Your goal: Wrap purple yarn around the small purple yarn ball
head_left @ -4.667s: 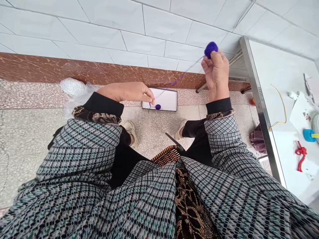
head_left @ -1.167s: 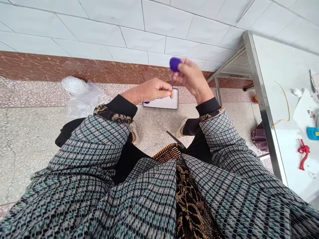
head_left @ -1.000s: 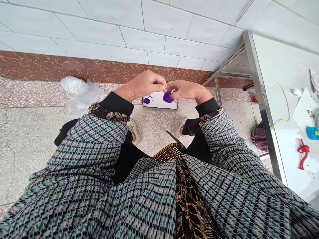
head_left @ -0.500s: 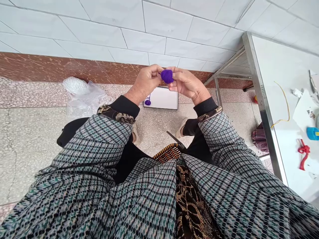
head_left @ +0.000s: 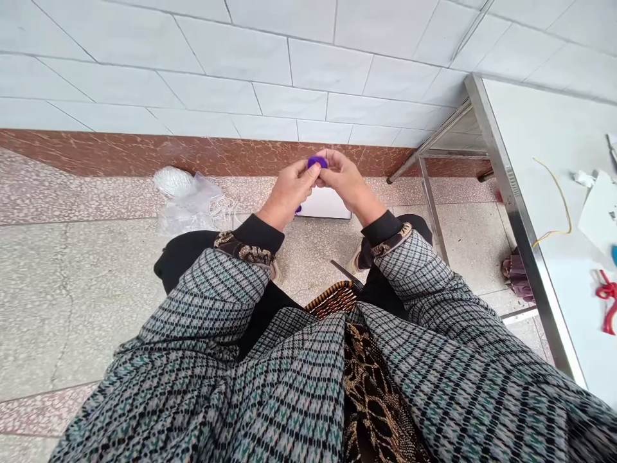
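Observation:
A small ball of purple yarn (head_left: 317, 161) is held up in front of me, between the fingertips of both hands. My left hand (head_left: 290, 190) pinches it from the left, thumb pressed on its near side. From the right, my right hand (head_left: 346, 182) grips it with thumb and fingers. Below them a shallow white box (head_left: 324, 204) with a dark rim lies on the floor, partly covered by my hands. Another bit of purple yarn (head_left: 298, 209) shows at the box's left end, mostly hidden behind my left wrist.
On the floor to the left lie a clear plastic bag (head_left: 190, 209) and a bundle of white cord (head_left: 172, 181). A metal-edged table (head_left: 525, 218) at the right bears a yellow cord (head_left: 562, 193) and a red knotted cord (head_left: 606, 292). A tiled wall (head_left: 260, 58) stands ahead.
My hands have closed further around the yarn ball, the left thumb now across its front, and the ball looks turned. The view has shifted, so the second purple piece is now mostly hidden.

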Available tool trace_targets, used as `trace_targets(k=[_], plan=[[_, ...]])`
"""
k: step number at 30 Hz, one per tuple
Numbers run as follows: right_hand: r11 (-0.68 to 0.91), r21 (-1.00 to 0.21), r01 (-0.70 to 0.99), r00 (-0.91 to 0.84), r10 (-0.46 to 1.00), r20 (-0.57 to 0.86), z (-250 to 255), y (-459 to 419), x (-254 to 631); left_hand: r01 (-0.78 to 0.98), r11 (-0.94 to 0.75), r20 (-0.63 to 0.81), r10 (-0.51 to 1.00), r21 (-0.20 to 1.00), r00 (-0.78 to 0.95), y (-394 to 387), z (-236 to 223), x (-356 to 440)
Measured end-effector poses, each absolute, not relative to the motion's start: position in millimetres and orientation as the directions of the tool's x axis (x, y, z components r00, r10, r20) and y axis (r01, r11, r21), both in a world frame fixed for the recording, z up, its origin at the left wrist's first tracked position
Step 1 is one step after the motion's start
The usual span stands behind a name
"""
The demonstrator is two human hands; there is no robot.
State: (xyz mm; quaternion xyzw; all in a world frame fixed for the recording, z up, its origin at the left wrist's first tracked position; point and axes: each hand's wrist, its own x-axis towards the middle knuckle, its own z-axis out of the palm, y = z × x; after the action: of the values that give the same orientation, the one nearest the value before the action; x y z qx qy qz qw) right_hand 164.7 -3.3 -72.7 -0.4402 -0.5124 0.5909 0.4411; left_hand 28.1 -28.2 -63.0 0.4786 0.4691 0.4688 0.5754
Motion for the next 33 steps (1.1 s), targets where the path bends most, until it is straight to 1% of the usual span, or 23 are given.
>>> trace_targets(k=[2, 4, 5, 8, 11, 13, 16, 19, 21, 23, 25, 27, 29, 33], plan=[[-0.086, -0.996, -0.027, -0.202, 0.976, -0.079, -73.0, -16.3, 164.8, -0.135, 0.215, -0.195, 0.969, 0.967, 0.151, -40.4, -63.0, 26.6], [-0.08, -0.997, 0.012, -0.176, 0.981, -0.081, -72.1, -30.2, 165.4, -0.148, 0.271, -0.243, 0.953, 0.951, 0.183, -52.2, -65.7, 24.9], [-0.102, -0.995, 0.014, -0.162, 0.981, -0.103, -71.5, -37.0, 165.5, -0.152, 0.288, -0.26, 0.948, 0.945, 0.182, -57.8, -68.2, 24.1], [-0.269, -0.96, -0.081, -0.187, 0.95, -0.25, -69.4, -53.2, 164.3, -0.195, 0.324, -0.295, 0.942, 0.926, 0.162, -71.6, -79.1, 21.9], [-0.441, -0.865, -0.24, -0.251, 0.889, -0.383, -69.7, -58.7, 161.0, -0.275, 0.308, -0.287, 0.951, 0.911, 0.115, -78.0, -89.9, 20.0], [-0.479, -0.815, -0.326, -0.224, 0.877, -0.425, -73.3, -56.4, 158.8, -0.317, 0.283, -0.268, 0.959, 0.905, 0.092, -77.1, -95.4, 19.6], [-0.493, -0.768, -0.408, -0.113, 0.862, -0.494, -83.4, -49.4, 157.4, -0.348, 0.261, -0.243, 0.965, 0.9, 0.097, -71.0, -102.2, 21.8], [-0.481, -0.757, -0.443, -0.069, 0.86, -0.506, -93.9, -45.4, 157.4, -0.38, 0.238, -0.201, 0.97, 0.894, 0.135, -64.6, -109.5, 26.7], [-0.469, -0.771, -0.431, -0.118, 0.876, -0.467, -98.5, -45.7, 156.6, -0.406, 0.214, -0.162, 0.974, 0.889, 0.158, -61.4, -114.5, 29.7], [-0.5, -0.777, -0.384, -0.201, 0.866, -0.458, -100.9, -47.3, 155.1, -0.422, 0.199, -0.138, 0.976, 0.884, 0.171, -58.8, -118.8, 31.1], [-0.548, -0.772, -0.321, -0.267, 0.835, -0.482, -101.6, -48.9, 153.2, -0.416, 0.198, -0.136, 0.975, 0.888, 0.173, -56.6, -121.9, 30.9], [-0.576, -0.767, -0.282, -0.294, 0.813, -0.502, -101.7, -49.6, 151.6, -0.374, 0.206, -0.148, 0.973, 0.904, 0.177, -55.1, -124.2, 30.1], [-0.586, -0.756, -0.292, -0.283, 0.808, -0.517, -102.1, -49.6, 150.3, -0.321, 0.218, -0.161, 0.968, 0.922, 0.195, -54.4, -126.7, 30.2], [-0.629, -0.692, -0.355, -0.251, 0.777, -0.578, -105.7, -48.7, 147.0, -0.239, 0.257, -0.203, 0.952, 0.936, 0.23, -54.4, -133.9, 34.5]])
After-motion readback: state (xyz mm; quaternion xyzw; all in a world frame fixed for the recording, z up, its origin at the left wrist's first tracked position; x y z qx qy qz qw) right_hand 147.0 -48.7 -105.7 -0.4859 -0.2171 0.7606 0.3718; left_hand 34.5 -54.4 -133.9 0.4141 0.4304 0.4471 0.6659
